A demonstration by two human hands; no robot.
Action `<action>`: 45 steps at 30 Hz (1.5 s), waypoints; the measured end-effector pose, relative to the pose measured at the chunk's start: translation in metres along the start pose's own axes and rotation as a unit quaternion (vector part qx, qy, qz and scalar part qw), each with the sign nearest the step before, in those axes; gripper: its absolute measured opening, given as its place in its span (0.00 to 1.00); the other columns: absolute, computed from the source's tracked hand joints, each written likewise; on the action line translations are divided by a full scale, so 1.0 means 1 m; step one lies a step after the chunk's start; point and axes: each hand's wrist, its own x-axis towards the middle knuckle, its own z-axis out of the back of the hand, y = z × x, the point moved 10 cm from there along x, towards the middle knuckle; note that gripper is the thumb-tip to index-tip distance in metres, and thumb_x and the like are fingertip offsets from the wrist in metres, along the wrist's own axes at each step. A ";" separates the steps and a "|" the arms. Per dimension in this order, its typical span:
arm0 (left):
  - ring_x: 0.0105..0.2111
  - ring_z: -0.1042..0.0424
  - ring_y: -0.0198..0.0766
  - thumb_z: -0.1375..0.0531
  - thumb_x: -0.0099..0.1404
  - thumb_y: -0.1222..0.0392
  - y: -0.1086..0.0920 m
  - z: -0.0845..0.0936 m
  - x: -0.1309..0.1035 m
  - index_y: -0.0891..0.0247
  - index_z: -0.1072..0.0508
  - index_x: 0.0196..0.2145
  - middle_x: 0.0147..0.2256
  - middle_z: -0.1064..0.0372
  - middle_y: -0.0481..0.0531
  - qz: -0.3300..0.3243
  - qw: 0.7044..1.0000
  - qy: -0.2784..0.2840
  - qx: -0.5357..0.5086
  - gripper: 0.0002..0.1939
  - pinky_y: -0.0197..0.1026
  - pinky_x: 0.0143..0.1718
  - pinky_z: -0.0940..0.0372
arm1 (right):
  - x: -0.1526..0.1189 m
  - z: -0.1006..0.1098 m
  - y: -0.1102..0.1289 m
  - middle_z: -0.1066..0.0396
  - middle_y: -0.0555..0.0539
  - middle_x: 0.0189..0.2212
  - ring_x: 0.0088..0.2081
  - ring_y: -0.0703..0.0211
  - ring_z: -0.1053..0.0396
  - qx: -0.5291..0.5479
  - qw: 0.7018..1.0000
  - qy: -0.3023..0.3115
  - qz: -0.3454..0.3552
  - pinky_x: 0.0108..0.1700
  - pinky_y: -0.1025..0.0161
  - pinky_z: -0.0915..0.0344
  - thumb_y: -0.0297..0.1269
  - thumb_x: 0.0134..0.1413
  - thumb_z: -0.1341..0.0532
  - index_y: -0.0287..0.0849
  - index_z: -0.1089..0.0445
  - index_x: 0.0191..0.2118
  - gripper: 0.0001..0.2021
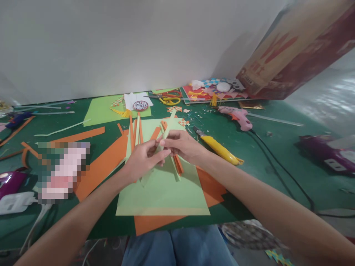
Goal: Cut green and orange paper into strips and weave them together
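Note:
Both hands meet over a light green paper sheet (163, 199) in the middle of the table. My right hand (181, 145) pinches a pale green paper strip (171, 120), which slants upward from the fingers. My left hand (142, 157) is closed at the lower part of the same strip, its thumb pointing right. Orange strips (179, 165) and more green ones lie under and beside the hands. Others, orange (131, 131) and green, lie on the sheet's left side. Orange paper (104, 162) sticks out from beneath the green sheet.
A yellow cutter (220, 149) lies right of the sheet, with a pink glue gun (240, 116) and its black cable beyond. Yellow scissors (169, 100) and a round patterned piece (141, 106) are behind. At left are a blurred-out phone (63, 170) and white charger (16, 202).

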 end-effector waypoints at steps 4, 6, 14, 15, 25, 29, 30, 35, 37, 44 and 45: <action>0.25 0.32 0.34 0.45 0.64 0.51 -0.001 0.000 -0.001 0.64 0.31 0.33 0.23 0.31 0.47 -0.001 0.998 -0.010 0.054 0.13 0.36 0.27 0.38 | 0.001 -0.002 -0.004 0.38 0.56 0.15 0.18 0.71 0.43 0.012 1.000 -0.004 0.006 0.20 0.68 0.51 0.44 0.36 0.30 0.40 0.35 0.23 0.16; 0.24 0.32 0.33 0.46 0.65 0.52 0.000 0.000 -0.001 0.64 0.31 0.31 0.22 0.31 0.48 0.006 0.997 -0.011 0.075 0.13 0.35 0.25 0.39 | 0.001 -0.003 -0.003 0.38 0.56 0.15 0.18 0.71 0.43 0.020 1.000 -0.003 0.013 0.21 0.68 0.51 0.43 0.37 0.30 0.40 0.36 0.22 0.16; 0.20 0.35 0.31 0.51 0.67 0.53 -0.002 -0.001 -0.001 0.63 0.32 0.32 0.21 0.30 0.46 -0.013 0.992 -0.014 0.123 0.14 0.34 0.22 0.42 | -0.001 -0.002 0.000 0.40 0.57 0.15 0.18 0.72 0.48 0.031 0.999 -0.011 0.031 0.21 0.68 0.55 0.44 0.39 0.30 0.40 0.39 0.20 0.18; 0.19 0.36 0.30 0.50 0.67 0.53 -0.002 -0.001 -0.001 0.63 0.33 0.30 0.21 0.31 0.46 -0.013 0.991 -0.013 0.131 0.14 0.34 0.21 0.43 | -0.001 -0.003 0.000 0.41 0.57 0.15 0.18 0.73 0.49 0.032 0.999 -0.010 0.033 0.21 0.68 0.55 0.44 0.39 0.31 0.40 0.39 0.20 0.18; 0.18 0.39 0.30 0.53 0.68 0.53 -0.003 -0.006 -0.001 0.63 0.33 0.26 0.19 0.32 0.46 -0.016 0.989 0.009 0.145 0.17 0.35 0.22 0.45 | -0.001 -0.003 -0.002 0.47 0.59 0.13 0.17 0.73 0.52 0.040 0.999 -0.009 0.025 0.20 0.67 0.57 0.45 0.39 0.31 0.40 0.40 0.19 0.19; 0.19 0.39 0.31 0.55 0.68 0.53 0.000 -0.004 -0.002 0.63 0.34 0.21 0.21 0.32 0.49 -0.005 0.989 0.007 0.147 0.22 0.35 0.23 0.45 | -0.002 0.000 0.004 0.48 0.59 0.13 0.16 0.73 0.52 0.037 0.999 -0.026 0.026 0.20 0.67 0.58 0.45 0.37 0.30 0.41 0.42 0.17 0.21; 0.19 0.39 0.31 0.55 0.68 0.53 0.001 -0.004 -0.002 0.63 0.35 0.20 0.21 0.32 0.49 -0.003 0.989 0.007 0.148 0.22 0.36 0.23 0.45 | -0.002 0.001 0.006 0.48 0.59 0.13 0.16 0.74 0.52 0.035 0.998 -0.032 0.028 0.20 0.67 0.58 0.45 0.37 0.30 0.41 0.43 0.17 0.21; 0.18 0.40 0.31 0.53 0.67 0.54 0.002 -0.005 -0.002 0.63 0.33 0.24 0.20 0.32 0.47 0.001 0.990 0.004 0.141 0.18 0.35 0.22 0.45 | -0.003 -0.003 0.004 0.47 0.59 0.12 0.16 0.73 0.52 0.038 0.999 -0.023 0.026 0.20 0.67 0.59 0.45 0.36 0.29 0.41 0.42 0.17 0.20; 0.18 0.40 0.32 0.54 0.68 0.53 0.002 -0.004 -0.001 0.62 0.33 0.25 0.20 0.32 0.47 0.005 0.991 -0.001 0.135 0.18 0.36 0.22 0.46 | -0.003 -0.005 0.000 0.43 0.58 0.14 0.17 0.73 0.52 0.038 0.999 -0.017 0.022 0.20 0.67 0.58 0.45 0.37 0.30 0.41 0.40 0.18 0.20; 0.20 0.37 0.33 0.55 0.68 0.54 0.000 -0.003 -0.001 0.62 0.35 0.23 0.20 0.32 0.48 0.001 0.991 -0.001 0.132 0.20 0.35 0.23 0.44 | -0.004 0.001 0.009 0.47 0.59 0.12 0.17 0.73 0.53 0.026 0.998 -0.038 0.038 0.20 0.67 0.59 0.44 0.37 0.30 0.41 0.43 0.17 0.21; 0.20 0.38 0.32 0.55 0.68 0.54 0.000 -0.003 -0.002 0.62 0.35 0.22 0.21 0.32 0.49 -0.001 0.990 -0.001 0.138 0.21 0.35 0.23 0.44 | -0.004 0.003 0.011 0.48 0.59 0.12 0.16 0.73 0.54 0.023 0.998 -0.045 0.038 0.20 0.67 0.59 0.44 0.36 0.29 0.41 0.43 0.17 0.21</action>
